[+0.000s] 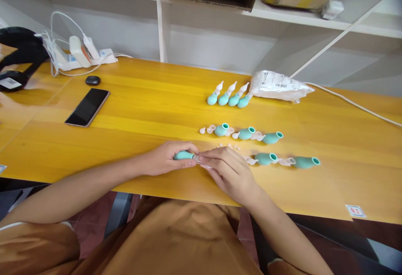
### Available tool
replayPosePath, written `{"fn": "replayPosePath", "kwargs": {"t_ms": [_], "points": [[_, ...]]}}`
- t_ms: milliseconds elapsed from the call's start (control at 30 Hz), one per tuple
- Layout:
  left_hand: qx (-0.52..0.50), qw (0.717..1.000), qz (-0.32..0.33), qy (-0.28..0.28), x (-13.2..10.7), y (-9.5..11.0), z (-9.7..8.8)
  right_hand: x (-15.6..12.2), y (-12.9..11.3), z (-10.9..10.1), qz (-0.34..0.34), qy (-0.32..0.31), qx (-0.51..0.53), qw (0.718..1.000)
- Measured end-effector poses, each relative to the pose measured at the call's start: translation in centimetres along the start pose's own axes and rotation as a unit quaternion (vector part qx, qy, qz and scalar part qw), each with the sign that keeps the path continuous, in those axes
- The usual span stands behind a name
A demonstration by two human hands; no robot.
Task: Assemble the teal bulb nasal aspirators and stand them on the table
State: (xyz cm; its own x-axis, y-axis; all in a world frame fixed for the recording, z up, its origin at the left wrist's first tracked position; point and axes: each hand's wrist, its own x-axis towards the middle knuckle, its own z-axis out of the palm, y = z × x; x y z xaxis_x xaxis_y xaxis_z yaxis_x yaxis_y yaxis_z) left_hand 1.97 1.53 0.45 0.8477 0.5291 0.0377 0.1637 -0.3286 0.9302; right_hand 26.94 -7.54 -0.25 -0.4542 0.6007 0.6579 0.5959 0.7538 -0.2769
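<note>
We note the left hand (166,160) curled around a small teal rubber bulb (184,155), near the front edge of a glossy yellow wooden table (141,99). The right hand (230,170) meets it, fingertips pinched on a pale translucent nozzle piece (204,165) that is mostly hidden, its shape unclear. Just beyond lie loose teal bulbs (265,158) and tiny pale caps (229,145), too small to tell. Farther back are four assembled bulbs (228,96) and a white plastic bag (279,86). To the left, a black phone (88,106). White shelving (160,24) stands behind. Both wrists angle inward.
</note>
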Motion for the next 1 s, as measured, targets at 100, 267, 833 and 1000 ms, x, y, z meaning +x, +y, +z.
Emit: {"fn": "replayPosePath", "kwargs": {"t_ms": [100,267,833,1000], "points": [[-0.006,1.000,-0.012,0.001,-0.1,0.1,0.0,0.1,-0.1,0.0,-0.001,-0.001,0.000,1.000],[-0.019,1.000,-0.019,0.000,-0.3,-0.2,0.1,0.0,-0.1,-0.1,0.001,0.015,-0.025,1.000],[0.055,0.998,-0.013,0.017,-1.1,0.0,0.9,-1.2,0.3,-0.6,0.008,-0.028,0.033,0.999],[0.083,0.996,-0.003,0.028,-1.3,-0.3,1.1,-1.4,0.4,-0.5,0.008,-0.037,0.030,0.999]]}}
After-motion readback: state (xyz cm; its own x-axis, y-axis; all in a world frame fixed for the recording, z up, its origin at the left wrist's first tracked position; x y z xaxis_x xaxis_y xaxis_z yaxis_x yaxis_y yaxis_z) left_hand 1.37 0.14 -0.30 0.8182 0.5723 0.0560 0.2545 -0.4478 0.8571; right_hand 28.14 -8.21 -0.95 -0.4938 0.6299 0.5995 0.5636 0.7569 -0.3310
